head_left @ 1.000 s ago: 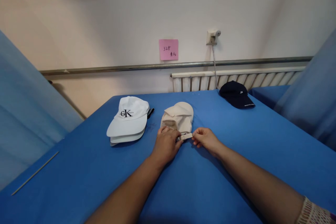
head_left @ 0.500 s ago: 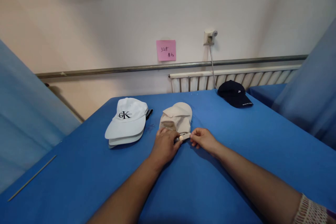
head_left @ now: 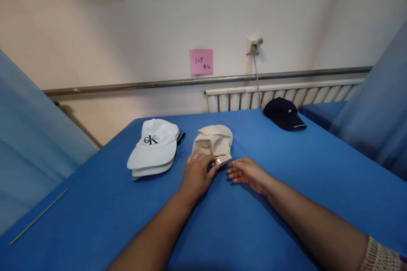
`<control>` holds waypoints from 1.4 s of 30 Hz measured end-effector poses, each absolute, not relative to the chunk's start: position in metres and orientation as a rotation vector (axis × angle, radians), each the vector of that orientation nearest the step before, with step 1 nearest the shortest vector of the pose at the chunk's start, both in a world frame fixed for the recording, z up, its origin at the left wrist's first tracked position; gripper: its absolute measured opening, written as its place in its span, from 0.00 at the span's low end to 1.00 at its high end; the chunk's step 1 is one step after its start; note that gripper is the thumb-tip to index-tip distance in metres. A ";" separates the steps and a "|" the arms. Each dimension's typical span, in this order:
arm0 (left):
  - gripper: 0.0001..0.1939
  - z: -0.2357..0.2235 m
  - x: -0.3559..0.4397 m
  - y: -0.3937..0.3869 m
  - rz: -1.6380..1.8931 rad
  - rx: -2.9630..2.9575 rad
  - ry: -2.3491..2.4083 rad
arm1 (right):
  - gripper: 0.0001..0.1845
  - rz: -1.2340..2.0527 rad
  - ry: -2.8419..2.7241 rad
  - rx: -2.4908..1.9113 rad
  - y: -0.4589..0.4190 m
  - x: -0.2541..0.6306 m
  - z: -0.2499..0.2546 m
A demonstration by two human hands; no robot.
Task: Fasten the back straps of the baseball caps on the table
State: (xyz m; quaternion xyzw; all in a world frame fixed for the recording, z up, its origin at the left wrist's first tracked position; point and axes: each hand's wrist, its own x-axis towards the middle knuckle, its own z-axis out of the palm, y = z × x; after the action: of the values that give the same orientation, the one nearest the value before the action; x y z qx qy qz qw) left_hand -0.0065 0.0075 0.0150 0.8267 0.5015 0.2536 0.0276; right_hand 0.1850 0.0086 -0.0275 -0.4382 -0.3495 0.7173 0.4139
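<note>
Head view: a beige cap lies at the middle of a blue table, its crown creased and its strap on the side nearest the person. The left hand rests over the cap's near left edge, thumb and fingers apparently pinched on the strap beside a shiny buckle. The right hand, fingers loosely bent and grasping nothing visible, lies just beside the strap's free end, seemingly apart from it. State of the work: the strap appears to meet the buckle, but its end projects to the right, seemingly untucked; whether the buckle is fastened cannot be told. To the left, white caps are already stacked, brims overlapping. The beige cap lies outside that stack, as does a dark cap near the far edge.
</note>
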 end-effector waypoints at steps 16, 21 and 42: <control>0.10 0.004 -0.005 0.011 0.787 2.364 1.438 | 0.19 1.833 -0.684 -0.558 0.006 0.179 -0.029; 0.11 0.000 -0.004 0.010 0.809 2.386 1.447 | 0.24 1.743 -0.806 -0.689 0.002 0.172 -0.031; 0.05 0.001 0.002 0.010 0.968 2.312 1.451 | 0.15 1.581 -0.997 -0.835 0.006 0.170 -0.034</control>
State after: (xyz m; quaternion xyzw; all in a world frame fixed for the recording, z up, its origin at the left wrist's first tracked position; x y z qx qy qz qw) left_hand 0.0017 0.0101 0.0011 0.7923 0.4972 0.3316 0.1228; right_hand 0.1702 0.0064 -0.0342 -0.3483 -0.4160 0.6595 0.5203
